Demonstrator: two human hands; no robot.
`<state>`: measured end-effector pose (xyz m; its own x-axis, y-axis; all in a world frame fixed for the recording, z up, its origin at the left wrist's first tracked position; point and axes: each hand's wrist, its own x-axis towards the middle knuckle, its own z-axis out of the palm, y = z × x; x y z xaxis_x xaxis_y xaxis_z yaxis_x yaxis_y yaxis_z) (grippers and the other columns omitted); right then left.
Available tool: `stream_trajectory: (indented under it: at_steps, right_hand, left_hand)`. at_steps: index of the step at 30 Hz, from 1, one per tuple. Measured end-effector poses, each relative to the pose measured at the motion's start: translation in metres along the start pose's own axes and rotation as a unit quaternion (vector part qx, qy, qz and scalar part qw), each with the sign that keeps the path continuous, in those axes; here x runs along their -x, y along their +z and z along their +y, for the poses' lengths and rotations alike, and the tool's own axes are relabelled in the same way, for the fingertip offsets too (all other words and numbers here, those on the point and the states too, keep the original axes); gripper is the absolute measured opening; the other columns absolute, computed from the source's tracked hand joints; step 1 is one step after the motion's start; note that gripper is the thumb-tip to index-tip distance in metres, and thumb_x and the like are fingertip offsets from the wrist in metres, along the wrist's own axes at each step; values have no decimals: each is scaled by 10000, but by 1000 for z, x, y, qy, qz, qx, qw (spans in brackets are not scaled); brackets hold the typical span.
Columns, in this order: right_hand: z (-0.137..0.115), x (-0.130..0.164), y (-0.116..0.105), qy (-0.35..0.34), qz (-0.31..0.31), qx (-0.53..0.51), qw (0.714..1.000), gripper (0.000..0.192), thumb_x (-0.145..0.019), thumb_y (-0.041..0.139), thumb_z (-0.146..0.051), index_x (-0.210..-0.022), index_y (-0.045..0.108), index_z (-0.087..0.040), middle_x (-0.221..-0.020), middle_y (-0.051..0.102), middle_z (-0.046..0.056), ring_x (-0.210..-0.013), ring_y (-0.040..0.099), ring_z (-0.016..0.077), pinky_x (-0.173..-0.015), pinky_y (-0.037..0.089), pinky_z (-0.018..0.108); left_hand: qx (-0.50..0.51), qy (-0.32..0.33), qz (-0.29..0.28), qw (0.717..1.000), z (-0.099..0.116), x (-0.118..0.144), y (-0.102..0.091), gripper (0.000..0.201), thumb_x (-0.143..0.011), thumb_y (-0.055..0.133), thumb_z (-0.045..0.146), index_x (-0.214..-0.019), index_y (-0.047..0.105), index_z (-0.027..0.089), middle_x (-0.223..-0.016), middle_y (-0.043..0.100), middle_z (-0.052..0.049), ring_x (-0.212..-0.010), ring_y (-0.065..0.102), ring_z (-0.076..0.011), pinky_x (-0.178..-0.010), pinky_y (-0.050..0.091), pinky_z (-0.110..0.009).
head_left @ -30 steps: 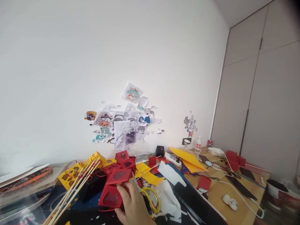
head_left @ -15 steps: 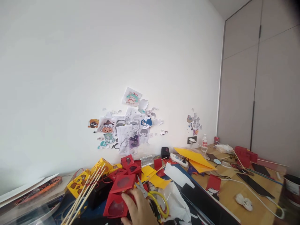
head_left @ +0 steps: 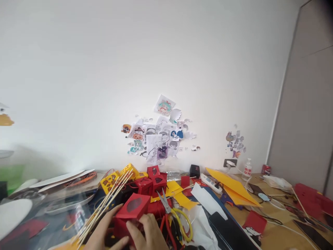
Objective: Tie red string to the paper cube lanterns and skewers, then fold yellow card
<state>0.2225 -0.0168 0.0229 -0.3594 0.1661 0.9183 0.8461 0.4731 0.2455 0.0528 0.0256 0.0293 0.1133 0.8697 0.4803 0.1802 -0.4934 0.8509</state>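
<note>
Both hands are on a red paper box (head_left: 134, 207) with an oval cut-out window in its top, low in the middle of the view. My left hand (head_left: 104, 231) lies along its left side, thumb toward the front. My right hand (head_left: 148, 231) curls its fingers against the front right side. The lower part of the box is partly hidden by the fingers. Just right of my right hand are scissors with yellow handles (head_left: 182, 222) and a red-handled tool (head_left: 166, 229). Thin wooden sticks (head_left: 108, 205) lie beside my left hand.
Behind the box stand smaller red boxes (head_left: 158, 182) and yellow boxes (head_left: 110, 181) with cut-outs. Yellow paper (head_left: 231, 187), a white power strip (head_left: 211, 183), a black phone-like slab (head_left: 230, 229) and a bottle (head_left: 247, 169) lie or stand to the right. Paper drawings (head_left: 156, 142) cover part of the wall.
The view has turned left. My left hand has come into view and taken hold of the red box's left side. The box now sits more upright, its top window facing up.
</note>
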Motion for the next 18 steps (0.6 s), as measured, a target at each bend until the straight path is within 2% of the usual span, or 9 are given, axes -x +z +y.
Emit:
stream_trajectory:
  at_steps: [2,5,10,14,18]
  right_hand:
    - [-3,-2,-6,-6,-28,-17,999,414,-763,502,-112,-1172,523,-175,-992,564,115,-845,580,230,-705,536,340]
    - [-6,-3,-12,-15,-85,-42,995,462,-786,487,-88,-1236,471,-195,-1093,533,118,-959,556,234,-803,510,345]
    - [-9,-3,-20,-57,-147,-85,984,458,-799,495,-108,-1247,447,-195,-1188,521,108,-1038,529,223,-872,479,337]
    - [-10,-7,-26,-101,-181,-115,971,400,-843,499,-238,-1231,451,-155,-1270,510,104,-1038,531,212,-861,482,318]
    - [-12,-12,-30,-114,-194,-145,964,423,-847,491,-309,-1231,436,-141,-1263,536,96,-977,555,201,-817,488,311]
  left_hand:
    - [51,-40,1,998,1,4,2,580,-579,704,503,-1075,542,251,-1108,643,-64,-980,620,-272,-780,556,-337]
    - [109,-79,31,990,12,8,4,575,-584,663,565,-1039,551,232,-1087,658,-58,-1052,585,-279,-832,534,-348]
    - [130,-126,39,983,33,15,7,545,-587,646,577,-995,605,218,-1073,672,-47,-1088,559,-278,-911,480,-351]
    - [143,-165,87,972,30,23,10,411,-688,574,517,-963,639,218,-1084,664,-48,-1095,555,-261,-899,484,-333]
    - [175,-230,131,948,19,28,11,307,-737,539,412,-965,635,230,-1236,574,-50,-1199,468,-228,-974,418,-339]
